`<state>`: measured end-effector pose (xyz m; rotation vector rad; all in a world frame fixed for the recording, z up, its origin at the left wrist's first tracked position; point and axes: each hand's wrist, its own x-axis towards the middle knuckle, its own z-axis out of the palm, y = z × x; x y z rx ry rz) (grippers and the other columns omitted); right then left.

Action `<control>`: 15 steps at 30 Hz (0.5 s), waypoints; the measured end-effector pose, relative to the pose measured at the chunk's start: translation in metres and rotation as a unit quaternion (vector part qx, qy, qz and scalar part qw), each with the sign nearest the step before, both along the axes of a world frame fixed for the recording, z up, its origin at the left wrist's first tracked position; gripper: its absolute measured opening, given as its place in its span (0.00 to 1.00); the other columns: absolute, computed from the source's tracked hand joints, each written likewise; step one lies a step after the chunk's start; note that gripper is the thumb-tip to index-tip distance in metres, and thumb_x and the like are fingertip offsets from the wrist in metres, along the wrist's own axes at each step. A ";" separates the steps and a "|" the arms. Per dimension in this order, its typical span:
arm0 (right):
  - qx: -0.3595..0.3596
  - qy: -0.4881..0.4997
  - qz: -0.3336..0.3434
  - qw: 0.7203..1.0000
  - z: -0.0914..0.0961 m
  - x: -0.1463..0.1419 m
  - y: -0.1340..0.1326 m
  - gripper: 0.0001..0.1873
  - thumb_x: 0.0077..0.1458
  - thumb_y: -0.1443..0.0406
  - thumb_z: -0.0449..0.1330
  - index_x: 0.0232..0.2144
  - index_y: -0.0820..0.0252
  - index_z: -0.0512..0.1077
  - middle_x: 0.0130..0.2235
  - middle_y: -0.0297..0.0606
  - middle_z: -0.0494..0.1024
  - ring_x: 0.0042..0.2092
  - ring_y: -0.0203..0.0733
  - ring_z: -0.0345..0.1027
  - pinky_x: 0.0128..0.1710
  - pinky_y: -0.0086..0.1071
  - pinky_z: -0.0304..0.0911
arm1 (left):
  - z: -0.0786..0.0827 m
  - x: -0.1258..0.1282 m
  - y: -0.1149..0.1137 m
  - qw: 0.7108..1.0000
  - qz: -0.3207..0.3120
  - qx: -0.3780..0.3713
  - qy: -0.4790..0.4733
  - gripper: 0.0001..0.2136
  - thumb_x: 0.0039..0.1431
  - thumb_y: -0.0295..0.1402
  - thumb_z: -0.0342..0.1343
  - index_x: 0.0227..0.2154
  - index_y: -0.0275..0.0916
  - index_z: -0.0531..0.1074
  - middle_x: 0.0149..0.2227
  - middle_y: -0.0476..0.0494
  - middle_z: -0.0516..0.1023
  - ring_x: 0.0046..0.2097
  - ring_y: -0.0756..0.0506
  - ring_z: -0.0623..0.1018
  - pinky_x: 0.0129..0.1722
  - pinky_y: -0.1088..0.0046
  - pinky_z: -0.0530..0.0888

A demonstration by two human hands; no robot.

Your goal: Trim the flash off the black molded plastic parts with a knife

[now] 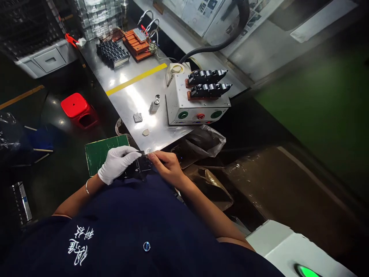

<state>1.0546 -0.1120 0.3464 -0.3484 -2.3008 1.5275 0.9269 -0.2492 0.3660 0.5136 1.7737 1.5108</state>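
Close to my body, just off the near corner of the metal table, I hold a black plastic part (143, 164). My left hand (118, 163), in a white glove, is closed round its left side. My bare right hand (168, 165) pinches its right end between thumb and fingers. Palm and fingers cover much of the part, so its full shape is hidden. Similar black parts (210, 90) sit in two rows on orange-brown holders atop a white control box (198, 111) with green and red buttons.
On the metal table (127, 104) stand a small bottle (155, 104), a grey block (138, 117) and a pale flat piece (146, 132). Farther back are a batch of black parts (112, 54) and an orange fixture (138, 44). A red stool (77, 107) is at left; plastic bags (213, 142) lie right.
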 end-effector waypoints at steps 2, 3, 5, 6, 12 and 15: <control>0.003 0.000 0.003 1.000 0.000 -0.001 0.000 0.21 0.63 0.57 0.51 0.21 0.61 0.68 0.20 0.32 0.66 0.22 0.31 0.56 0.24 0.28 0.55 | 0.000 0.000 0.001 1.000 0.000 0.005 -0.009 0.09 0.48 0.40 0.65 0.25 0.39 0.80 0.27 0.48 0.80 0.31 0.48 0.76 0.32 0.75 0.72; 0.005 -0.001 0.004 1.000 0.000 -0.001 0.001 0.20 0.63 0.57 0.51 0.22 0.60 0.68 0.20 0.32 0.66 0.22 0.31 0.56 0.24 0.28 0.55 | 0.000 0.000 0.001 1.000 0.001 0.007 -0.015 0.09 0.47 0.40 0.65 0.25 0.39 0.80 0.27 0.48 0.80 0.31 0.49 0.76 0.32 0.75 0.72; 0.006 -0.002 0.013 1.000 0.000 -0.001 0.002 0.21 0.63 0.57 0.51 0.21 0.60 0.67 0.19 0.31 0.65 0.22 0.31 0.55 0.24 0.28 0.55 | 0.000 -0.001 0.002 1.000 0.005 0.009 -0.027 0.10 0.46 0.40 0.66 0.24 0.38 0.79 0.27 0.47 0.80 0.30 0.49 0.76 0.32 0.75 0.72; 0.005 -0.001 0.024 1.000 0.001 -0.001 0.004 0.21 0.63 0.57 0.50 0.20 0.60 0.66 0.19 0.31 0.64 0.22 0.31 0.54 0.23 0.28 0.54 | 0.001 -0.002 0.002 0.999 0.007 0.009 -0.033 0.10 0.45 0.41 0.67 0.24 0.38 0.79 0.27 0.47 0.80 0.30 0.48 0.76 0.32 0.74 0.72; -0.048 -0.007 0.141 0.989 0.002 0.000 0.018 0.25 0.64 0.56 0.51 0.17 0.59 0.57 0.18 0.28 0.56 0.21 0.29 0.49 0.21 0.27 0.49 | 0.004 -0.001 0.003 0.998 0.008 0.010 -0.059 0.12 0.43 0.42 0.68 0.24 0.38 0.79 0.26 0.47 0.80 0.29 0.49 0.75 0.31 0.75 0.72; -0.112 0.027 0.188 0.975 0.000 0.002 0.022 0.26 0.64 0.54 0.49 0.17 0.59 0.59 0.17 0.29 0.59 0.20 0.30 0.53 0.21 0.27 0.51 | 0.004 0.000 0.002 0.999 -0.014 0.015 -0.043 0.10 0.45 0.41 0.67 0.24 0.38 0.79 0.26 0.47 0.80 0.29 0.49 0.75 0.31 0.75 0.72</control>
